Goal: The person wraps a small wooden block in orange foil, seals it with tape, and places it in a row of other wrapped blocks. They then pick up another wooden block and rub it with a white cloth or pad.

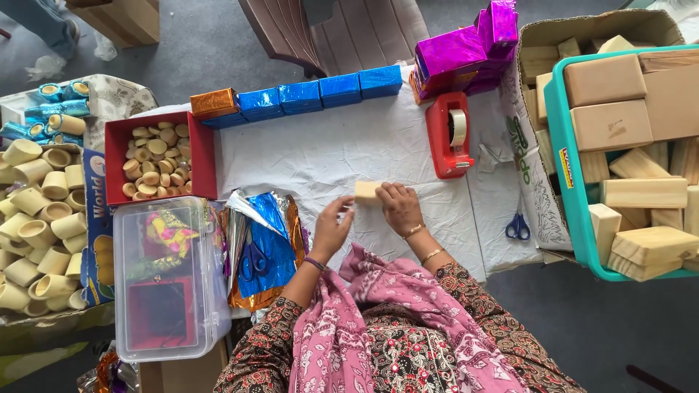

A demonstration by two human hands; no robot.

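Right hand (400, 207) curled over near end of pale rectangular wooden block (367, 191), gripping it on white cloth-covered table (328, 153), left hand (331, 229) half-open, fingertips at block's left edge, red tape dispenser (449, 135) far right, blue-handled scissors (518, 226) right, crumpled blue foil sheets (266, 240) left.

A table covered with a crumpled white cloth (328, 156) fills the middle of the frame. On it lie a row of blue foil-wrapped blocks (320, 94) along the upper edge, a red tape dispenser (449, 136) at upper right, blue-handled scissors (518, 226) at right, and loose foil sheets (266, 244) at lower left. A red tray of wooden discs (116, 149) sits at the left edge
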